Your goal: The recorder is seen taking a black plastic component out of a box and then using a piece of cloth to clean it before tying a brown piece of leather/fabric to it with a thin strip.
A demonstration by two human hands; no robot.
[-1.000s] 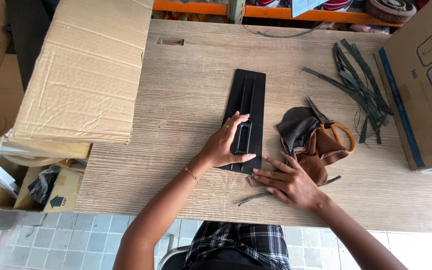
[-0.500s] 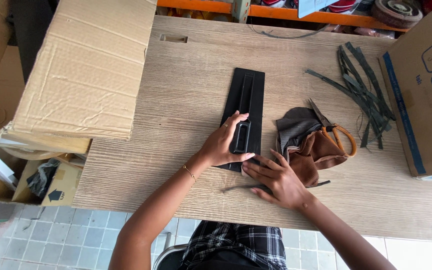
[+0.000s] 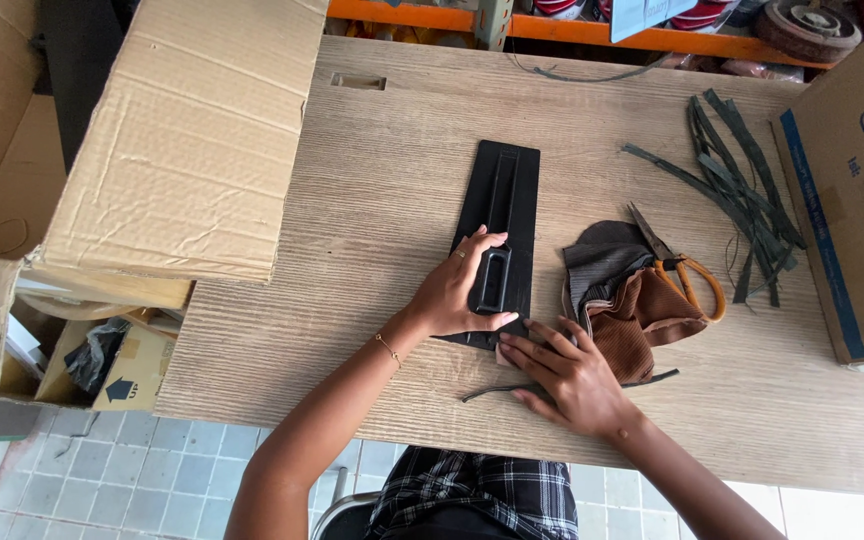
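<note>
Black panel (image 3: 500, 225): it lies flat on the wooden table (image 3: 372, 200), long side running away from you, near the table's middle.
Your left hand (image 3: 457, 295): it presses down on the near end of the panel, fingers spread, thumb and forefinger on either side of the raised oblong slot.
Your right hand (image 3: 567, 375): it lies flat on the table just at the panel's near right corner, fingers spread, fingertips touching the panel's edge; it grips nothing.
Thin dark strip (image 3: 497, 390): it lies on the table under your right hand, sticking out to the left.
Brown cloth (image 3: 632, 300): bunched up just right of the panel, touching your right hand's far side.
Scissors (image 3: 682, 265): orange-handled, resting on the cloth.
Pile of dark strips (image 3: 742, 190): far right of the table, well apart from your hands.
Cardboard boxes: one (image 3: 192, 140) overlaps the table's left edge, another (image 3: 857, 200) stands at the right edge.
</note>
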